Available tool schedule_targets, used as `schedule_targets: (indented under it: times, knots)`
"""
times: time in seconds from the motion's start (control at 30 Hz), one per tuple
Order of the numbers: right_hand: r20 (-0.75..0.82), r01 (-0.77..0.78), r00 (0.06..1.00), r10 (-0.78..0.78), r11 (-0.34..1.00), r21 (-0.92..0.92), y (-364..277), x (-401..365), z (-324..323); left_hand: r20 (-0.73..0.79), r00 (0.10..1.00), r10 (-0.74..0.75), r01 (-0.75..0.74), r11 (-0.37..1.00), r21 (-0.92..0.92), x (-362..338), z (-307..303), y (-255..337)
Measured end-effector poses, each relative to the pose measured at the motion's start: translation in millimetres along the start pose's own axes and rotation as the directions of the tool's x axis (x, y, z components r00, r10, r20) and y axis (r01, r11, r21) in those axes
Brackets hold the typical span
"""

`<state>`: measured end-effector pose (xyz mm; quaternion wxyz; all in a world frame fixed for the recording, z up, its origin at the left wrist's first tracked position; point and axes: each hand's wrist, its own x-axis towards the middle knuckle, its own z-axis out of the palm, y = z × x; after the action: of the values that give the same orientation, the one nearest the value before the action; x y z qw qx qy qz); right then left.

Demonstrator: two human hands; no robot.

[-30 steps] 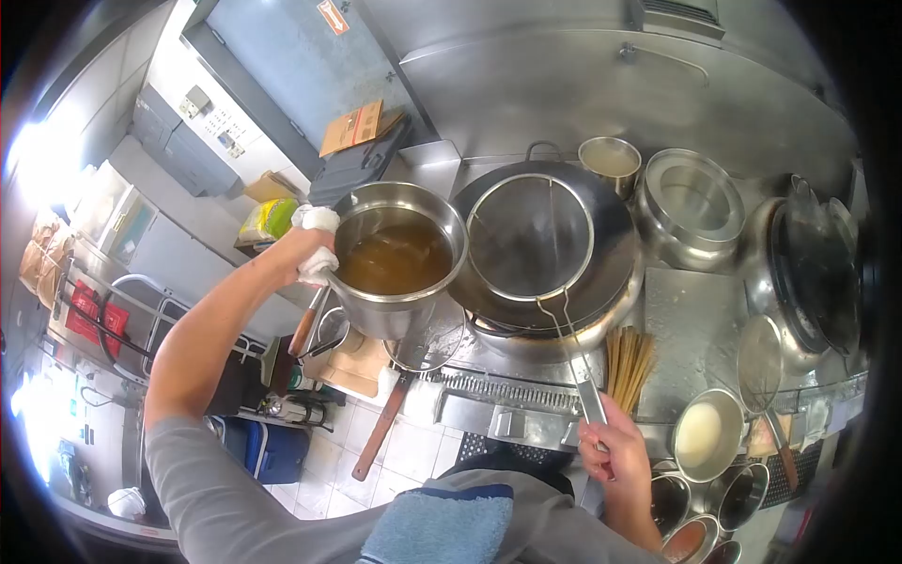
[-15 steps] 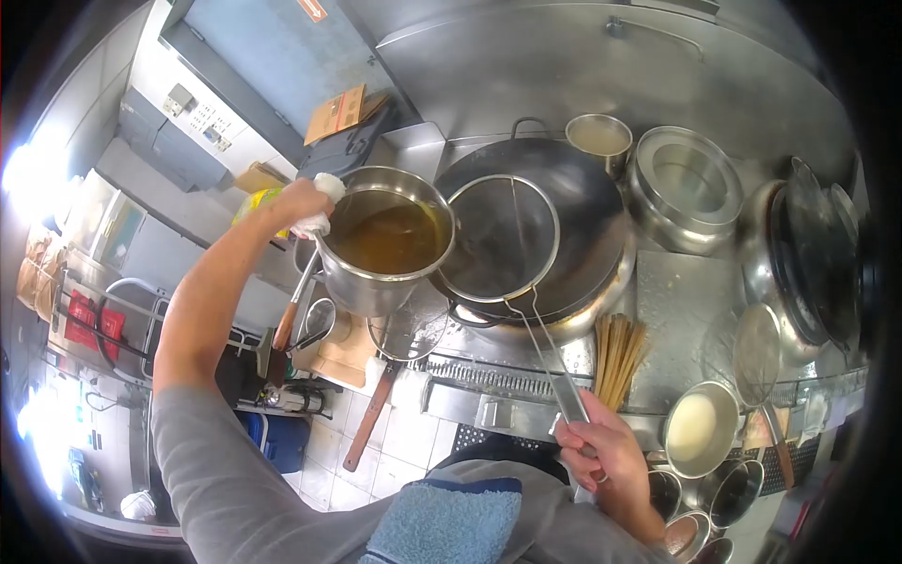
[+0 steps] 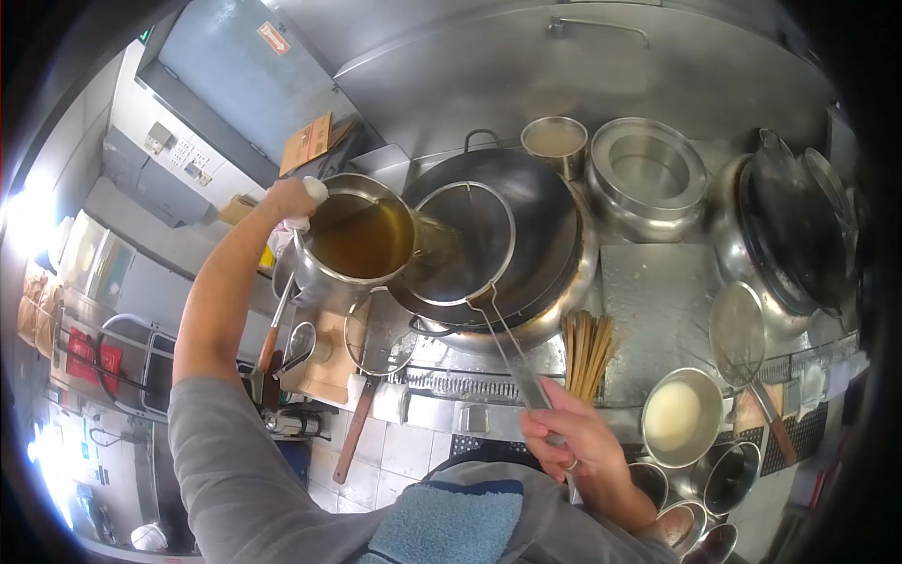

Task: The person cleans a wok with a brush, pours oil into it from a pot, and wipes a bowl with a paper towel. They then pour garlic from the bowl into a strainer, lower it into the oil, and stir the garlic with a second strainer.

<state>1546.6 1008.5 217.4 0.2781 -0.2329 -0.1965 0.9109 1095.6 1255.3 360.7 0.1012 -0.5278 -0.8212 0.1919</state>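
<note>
My left hand (image 3: pixel 293 199) grips the metal pot (image 3: pixel 353 274) at its left rim through a white cloth (image 3: pixel 315 191). The pot is tilted to the right, and amber liquid (image 3: pixel 362 242) inside it runs over the lip. Beneath that stream, a round fine-mesh strainer (image 3: pixel 484 240) is held over the large black wok (image 3: pixel 545 211). My right hand (image 3: pixel 575 434) is closed around the strainer's long metal handle. How much liquid lies in the wok is hard to make out.
Right of the wok stand a bundle of bamboo sticks (image 3: pixel 587 352) and a pot of pale liquid (image 3: pixel 678 423). Behind are a small pot (image 3: pixel 554 141) and a wide steel pot (image 3: pixel 648 174). A wooden-handled skimmer (image 3: pixel 355 428) lies at the front left; another mesh skimmer (image 3: pixel 739 329) rests at right.
The pot has tipped further right, and liquid now pours from its lip into the strainer. The whole view has shifted slightly; both hands keep their holds.
</note>
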Motion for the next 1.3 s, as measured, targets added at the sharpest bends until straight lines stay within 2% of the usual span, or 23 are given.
schedule_targets:
  times: [0.23,0.33,0.53,0.93,1.13,1.23,1.3]
  knots:
    - [0.065,0.014,0.998,-0.013,1.000,-0.013,5,5,-14,-0.019,0.999,0.027,-0.025,0.994,0.106,11,-7,25]
    - [0.072,0.023,0.997,-0.022,1.000,-0.021,2,4,-13,0.034,0.999,0.023,-0.027,0.989,0.146,5,-15,35]
    - [0.107,0.033,0.994,-0.036,0.999,0.029,2,5,-17,0.044,0.998,0.042,-0.050,0.978,0.201,-1,-21,47]
    - [0.122,0.055,0.990,-0.066,0.994,0.090,14,1,-22,0.048,0.993,0.111,-0.121,0.936,0.330,-24,-36,83]
    - [0.117,0.081,0.989,-0.090,0.993,0.081,21,0,-23,0.042,0.996,0.073,-0.083,0.927,0.366,-12,-32,102]
    - [0.107,0.088,0.989,-0.100,0.990,0.110,31,2,-29,0.078,0.986,0.144,-0.164,0.899,0.406,-13,-35,109]
    - [0.102,0.103,0.988,-0.115,0.988,0.113,32,0,-25,0.095,0.987,0.133,-0.160,0.898,0.409,-19,-40,118]
